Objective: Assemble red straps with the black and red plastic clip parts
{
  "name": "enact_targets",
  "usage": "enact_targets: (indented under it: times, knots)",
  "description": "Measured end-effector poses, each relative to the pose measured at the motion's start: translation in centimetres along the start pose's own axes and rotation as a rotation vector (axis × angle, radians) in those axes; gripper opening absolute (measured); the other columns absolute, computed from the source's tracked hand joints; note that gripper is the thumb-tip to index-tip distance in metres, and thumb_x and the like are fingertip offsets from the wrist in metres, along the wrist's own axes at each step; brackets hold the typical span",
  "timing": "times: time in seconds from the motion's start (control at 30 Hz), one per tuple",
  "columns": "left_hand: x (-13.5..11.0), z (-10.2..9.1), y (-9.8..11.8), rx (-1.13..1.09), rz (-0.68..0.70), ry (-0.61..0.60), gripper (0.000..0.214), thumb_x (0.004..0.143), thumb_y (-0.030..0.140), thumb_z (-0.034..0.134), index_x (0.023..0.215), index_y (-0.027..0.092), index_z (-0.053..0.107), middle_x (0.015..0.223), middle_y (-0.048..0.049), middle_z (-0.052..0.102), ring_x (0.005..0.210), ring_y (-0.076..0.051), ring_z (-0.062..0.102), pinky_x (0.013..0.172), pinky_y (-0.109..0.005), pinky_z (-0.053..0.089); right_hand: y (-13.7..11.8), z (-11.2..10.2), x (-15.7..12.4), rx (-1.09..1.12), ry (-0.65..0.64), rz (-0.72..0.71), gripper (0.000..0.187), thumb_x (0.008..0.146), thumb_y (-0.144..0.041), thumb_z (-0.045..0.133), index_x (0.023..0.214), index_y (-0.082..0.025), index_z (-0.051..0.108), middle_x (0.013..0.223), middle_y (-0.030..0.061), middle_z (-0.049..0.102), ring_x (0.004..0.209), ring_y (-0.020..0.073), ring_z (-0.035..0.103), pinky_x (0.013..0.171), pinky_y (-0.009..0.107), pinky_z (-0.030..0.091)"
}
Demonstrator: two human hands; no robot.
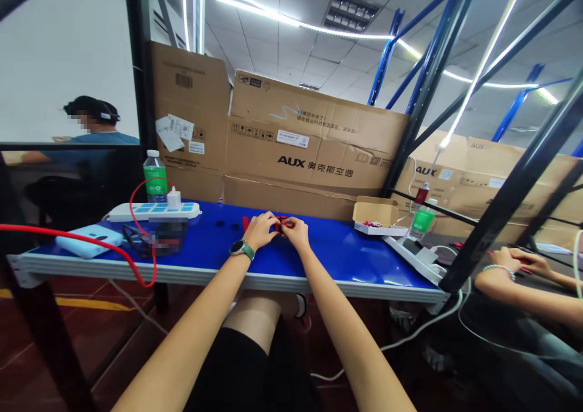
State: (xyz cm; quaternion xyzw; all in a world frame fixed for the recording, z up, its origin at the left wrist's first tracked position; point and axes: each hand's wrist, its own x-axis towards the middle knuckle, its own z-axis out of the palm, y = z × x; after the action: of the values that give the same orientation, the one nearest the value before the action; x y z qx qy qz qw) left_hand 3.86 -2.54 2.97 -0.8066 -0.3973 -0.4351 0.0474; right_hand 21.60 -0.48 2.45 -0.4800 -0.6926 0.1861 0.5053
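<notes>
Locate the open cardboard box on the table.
In the head view, the open cardboard box sits at the right end of the blue table, right of the right hand and beside a white power strip.

Left forearm (195,321): bare, angled up and inward from lower left; wrist slightly bent. Left hand (260,231): back upward, fingers curled downward. Right forearm (353,333): bare, angled up and inward from lower right. Right hand (295,233): back upward, fingers curled, just beside the other hand.
</notes>
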Motion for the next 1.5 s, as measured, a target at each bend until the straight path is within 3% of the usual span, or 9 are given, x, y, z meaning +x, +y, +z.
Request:
enact_targets:
  times: [0.17,0.33,0.5,0.67,0.93,1.07,1.23,1.37,1.5]
  knots:
    - [0.1,0.2,-0.4,0.045,-0.053,0.029,0.020,0.076,0.015,0.076,0.094,0.026,0.074,0.101,-0.0086,0.069,0.098,-0.029,0.064,0.087,-0.040,0.046,-0.3,-0.2,-0.1,0.012,-0.081,-0.059,0.021,0.081,-0.027,0.064,0.098,-0.020,0.075,0.083,0.0025,0.076,0.068,0.0175,0.071,0.071,0.029,0.058]
    - [-0.1,0.4,-1.2,-0.045,-0.083,0.025,0.018,0.076,0.014,0.075,0.090,0.024,0.070,0.096,-0.0054,0.066,0.089,-0.023,0.065,0.083,-0.035,0.048,0.2,-0.1,0.4,-0.204,-0.135,-0.276,0.041,0.064,-0.025,0.085,0.103,-0.022,0.073,0.108,0.0057,0.075,0.099,0.0237,0.070,0.094,0.036,0.053]
    - [-0.1,1.2,-2.0,-0.100,-0.129,0.035,0.017,0.076,0.016,0.073,0.088,0.023,0.064,0.094,-0.0046,0.064,0.086,-0.022,0.063,0.080,-0.034,0.050,0.2,0.2,0.4,-0.263,-0.202,-0.411,0.033,0.077,-0.013,0.070,0.109,-0.022,0.073,0.108,0.0054,0.075,0.101,0.0218,0.069,0.094,0.032,0.051]
    - [0.0,1.4,-2.2,-0.100,-0.142,0.078,0.008,0.080,0.018,0.066,0.085,0.022,0.061,0.089,-0.0041,0.063,0.083,-0.021,0.061,0.079,-0.033,0.049,0.0,0.4,0.2,-0.320,-0.160,-0.511,0.035,0.078,-0.010,0.066,0.111,-0.020,0.071,0.107,0.0080,0.072,0.097,0.0214,0.067,0.090,0.030,0.050]
    - [-0.4,1.1,-2.0,0.024,-0.218,-0.049,0.007,0.082,0.025,0.071,0.086,0.023,0.066,0.097,-0.0047,0.064,0.090,-0.021,0.063,0.076,-0.030,0.046,1.1,0.8,0.6,-0.300,-0.160,-0.558,0.028,0.076,-0.010,0.072,0.102,-0.020,0.069,0.099,0.0059,0.071,0.090,0.0197,0.065,0.085,0.028,0.049]
    - [-0.2,1.3,-2.5,-0.065,-0.205,-0.016,0.005,0.078,0.019,0.071,0.081,0.022,0.069,0.096,-0.0039,0.066,0.091,-0.021,0.063,0.082,-0.031,0.048,0.4,0.3,0.3,-0.412,-0.219,-0.605,0.026,0.080,-0.014,0.072,0.104,-0.021,0.066,0.105,0.0066,0.068,0.091,0.0192,0.063,0.081,0.026,0.048]
    - [0.5,1.5,-3.1,-0.209,-0.215,0.086,0.005,0.075,0.016,0.070,0.075,0.020,0.067,0.092,-0.0039,0.065,0.088,-0.020,0.062,0.087,-0.034,0.049,-0.5,-1.0,0.1,-0.551,-0.169,-0.588,0.023,0.082,-0.017,0.069,0.103,-0.022,0.064,0.104,0.0077,0.070,0.096,0.0221,0.064,0.083,0.029,0.047]
    - [1.0,1.2,-3.4,-0.337,-0.240,0.157,0.004,0.075,0.014,0.065,0.076,0.019,0.064,0.091,-0.0034,0.062,0.083,-0.018,0.061,0.085,-0.034,0.051,0.5,-2.2,0.8,-0.405,-0.069,-0.490,0.023,0.077,-0.018,0.071,0.099,-0.021,0.064,0.100,0.0073,0.073,0.092,0.0223,0.066,0.084,0.031,0.049]
    - [1.1,1.2,-3.2,-0.396,-0.240,0.157,0.006,0.079,0.014,0.059,0.076,0.019,0.061,0.091,-0.0032,0.061,0.089,-0.019,0.061,0.088,-0.033,0.051,1.6,-2.3,1.1,-0.180,-0.071,-0.426,0.022,0.073,-0.020,0.071,0.094,-0.020,0.064,0.093,0.0042,0.074,0.081,0.0194,0.068,0.078,0.029,0.051]
